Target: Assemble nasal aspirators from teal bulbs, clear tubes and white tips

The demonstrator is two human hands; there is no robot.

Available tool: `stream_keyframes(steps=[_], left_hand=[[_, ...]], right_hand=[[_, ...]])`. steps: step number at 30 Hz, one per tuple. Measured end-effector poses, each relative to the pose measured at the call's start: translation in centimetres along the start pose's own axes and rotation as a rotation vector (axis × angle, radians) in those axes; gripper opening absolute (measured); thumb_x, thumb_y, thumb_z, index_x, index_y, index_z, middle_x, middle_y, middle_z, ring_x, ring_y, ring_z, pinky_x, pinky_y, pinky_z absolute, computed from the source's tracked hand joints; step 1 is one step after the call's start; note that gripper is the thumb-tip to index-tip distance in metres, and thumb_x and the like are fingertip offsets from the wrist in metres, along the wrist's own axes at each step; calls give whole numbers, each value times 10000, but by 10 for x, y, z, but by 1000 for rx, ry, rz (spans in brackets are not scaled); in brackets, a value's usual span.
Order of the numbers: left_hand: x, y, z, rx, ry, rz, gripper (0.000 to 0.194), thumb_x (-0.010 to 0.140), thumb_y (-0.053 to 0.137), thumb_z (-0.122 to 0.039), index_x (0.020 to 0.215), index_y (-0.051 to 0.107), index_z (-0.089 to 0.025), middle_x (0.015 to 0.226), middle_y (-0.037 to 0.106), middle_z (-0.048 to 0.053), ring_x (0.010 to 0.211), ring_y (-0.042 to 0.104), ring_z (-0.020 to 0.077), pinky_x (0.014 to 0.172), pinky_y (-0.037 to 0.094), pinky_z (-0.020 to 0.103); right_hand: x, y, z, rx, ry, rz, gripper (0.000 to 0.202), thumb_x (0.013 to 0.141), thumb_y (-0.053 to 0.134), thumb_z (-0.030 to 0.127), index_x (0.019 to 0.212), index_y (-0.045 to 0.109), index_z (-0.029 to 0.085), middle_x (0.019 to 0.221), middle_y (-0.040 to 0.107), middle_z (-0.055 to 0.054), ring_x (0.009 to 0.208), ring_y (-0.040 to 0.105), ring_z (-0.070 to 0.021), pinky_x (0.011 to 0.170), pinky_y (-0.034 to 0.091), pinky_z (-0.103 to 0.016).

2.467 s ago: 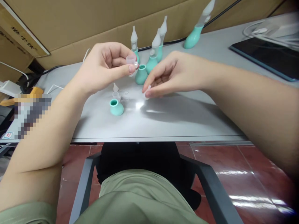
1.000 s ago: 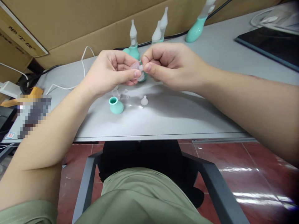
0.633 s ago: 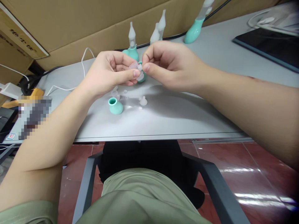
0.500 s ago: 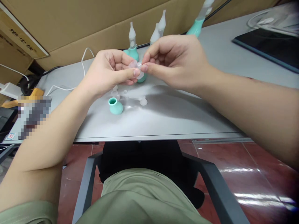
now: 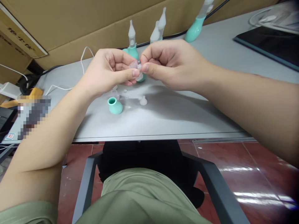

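Observation:
Between thumb and fingers, my left hand holds a small translucent plastic piece above the table. My right hand pinches at the piece's right side, its fingertips meeting those of my left hand. What exactly the right fingertips grip is too small to tell. Below the hands, a teal bulb with an open mouth stands on the table, and a small white cone-shaped tip lies to its right. Small clear parts are just behind the bulb.
Teal bulbs with white nozzles stand behind the hands, with more nozzles beside them. Another teal bulb leans at the back right. A dark flat device lies at the right. White cable runs at the left.
My right hand has lowered slightly, uncovering more of the teal bulb at the back right. My left hand has barely moved and keeps its hold.

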State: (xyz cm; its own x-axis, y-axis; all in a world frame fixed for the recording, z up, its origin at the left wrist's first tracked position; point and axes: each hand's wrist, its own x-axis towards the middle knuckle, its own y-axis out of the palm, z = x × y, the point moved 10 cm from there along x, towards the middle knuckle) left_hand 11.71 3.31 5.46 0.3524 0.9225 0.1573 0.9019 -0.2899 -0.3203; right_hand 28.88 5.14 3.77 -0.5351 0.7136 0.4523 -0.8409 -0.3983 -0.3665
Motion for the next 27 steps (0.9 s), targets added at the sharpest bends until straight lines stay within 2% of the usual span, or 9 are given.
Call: stream_keyframes(steps=[3,6,8,11,14,17,21,24,27], left_hand=[[-1,2,-4,-24,8,42,217,1012,1118,-97,1036,913,-163,943,922,51,957,940,272,1081,813,509],[-3,5,-5,-27,3,122,268,987,1182,-238,1083,940,-176,1031,954,82,1056,957,322,1080,812,516],[-3,4,-2,-5,-7,134,220,1019,1142,-209,1113,947,-173,1050,954,80,1070,967,319,1096,810,515],[0,-1,0,8,9,66,167,1037,1075,-109,1091,935,-183,999,930,49,1003,975,299,1094,814,524],[0,1,-1,-49,29,73,159,1008,1069,-101,1060,946,-189,959,919,31,950,956,278,1023,818,495],[-2,4,-4,-73,12,128,199,964,1135,-174,1044,955,-207,1006,949,36,1013,940,281,1026,815,483],[-1,0,-7,18,-3,126,383,902,1251,-376,1053,936,-217,1095,979,80,1107,945,353,1127,813,578],[1,-3,-7,59,-10,99,337,922,1224,-344,1056,942,-216,1117,978,93,1120,955,364,1142,798,599],[2,-2,-7,47,-8,104,343,895,1235,-363,1012,936,-243,1083,974,84,1121,950,379,1140,792,613]], right_hand=[[0,0,-5,29,33,38,377,1175,1051,558,1041,840,276,685,551,63,667,470,-144,687,467,-305],[0,1,-6,45,51,55,358,1167,1057,537,1040,839,283,707,604,45,670,486,-163,677,469,-318],[0,2,-6,76,70,65,363,1158,1064,533,1033,834,281,733,629,33,675,496,-168,664,454,-319],[1,4,-9,147,95,83,379,1155,1059,533,1025,819,270,769,650,20,682,508,-169,650,435,-316],[1,8,-12,200,122,99,386,1145,1069,501,993,805,262,802,704,2,694,565,-172,659,470,-316],[1,5,-8,227,121,33,411,1046,1169,491,979,832,264,856,783,-19,754,682,-188,707,561,-322],[-2,-6,13,194,-4,-109,464,872,1277,592,970,951,277,986,894,-45,908,822,-229,823,706,-362],[-3,-10,19,172,-32,-157,389,885,1266,599,935,1012,308,980,925,-26,887,829,-219,865,757,-387],[-2,-12,19,203,-57,-179,246,925,1254,428,920,1035,316,935,927,-11,813,790,-172,812,720,-341]])
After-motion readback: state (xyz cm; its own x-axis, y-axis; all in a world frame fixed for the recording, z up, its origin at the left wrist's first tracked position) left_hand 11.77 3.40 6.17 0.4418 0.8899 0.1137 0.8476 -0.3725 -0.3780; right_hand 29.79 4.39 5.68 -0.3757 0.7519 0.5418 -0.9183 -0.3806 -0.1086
